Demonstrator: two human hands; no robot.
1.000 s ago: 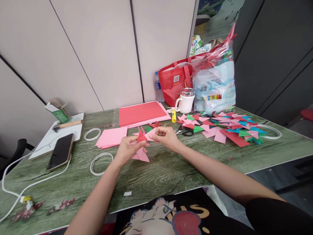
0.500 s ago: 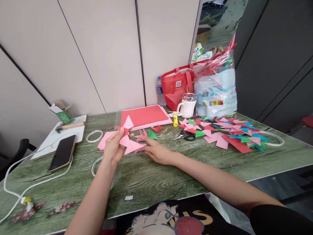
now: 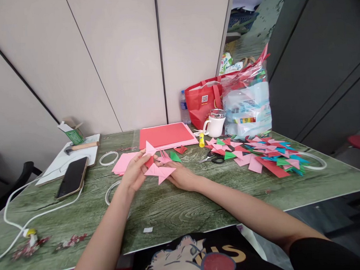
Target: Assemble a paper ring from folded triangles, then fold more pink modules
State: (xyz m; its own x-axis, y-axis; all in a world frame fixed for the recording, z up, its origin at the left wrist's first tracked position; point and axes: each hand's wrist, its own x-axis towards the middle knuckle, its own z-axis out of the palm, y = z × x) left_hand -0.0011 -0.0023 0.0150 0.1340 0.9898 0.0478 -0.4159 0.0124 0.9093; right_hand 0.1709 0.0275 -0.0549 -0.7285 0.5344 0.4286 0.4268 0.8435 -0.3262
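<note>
My left hand (image 3: 134, 172) grips a folded paper piece (image 3: 157, 170) made of pink and red triangular points, held a little above the green wood-grain table (image 3: 182, 205). My right hand (image 3: 180, 175) comes in from the right and sits under the pink points, its fingers curled against the paper. Just beyond my hands lie a few loose folded pieces, pink, red and green (image 3: 175, 155). A stack of pink square sheets (image 3: 123, 162) lies behind my left hand.
A heap of folded coloured triangles (image 3: 266, 153) covers the right side, with scissors (image 3: 212, 158), a glue stick (image 3: 201, 139), a white mug (image 3: 215, 124), a red bag (image 3: 203, 100) and a plastic bag (image 3: 246, 101) behind. Red sheets (image 3: 166, 134), tape rings (image 3: 108, 157), a phone (image 3: 72, 177) and cable lie left.
One second ago both hands pinched the piece at the centre. My left hand then lifted it left while the right reached to the table; now both hands meet on it again.
</note>
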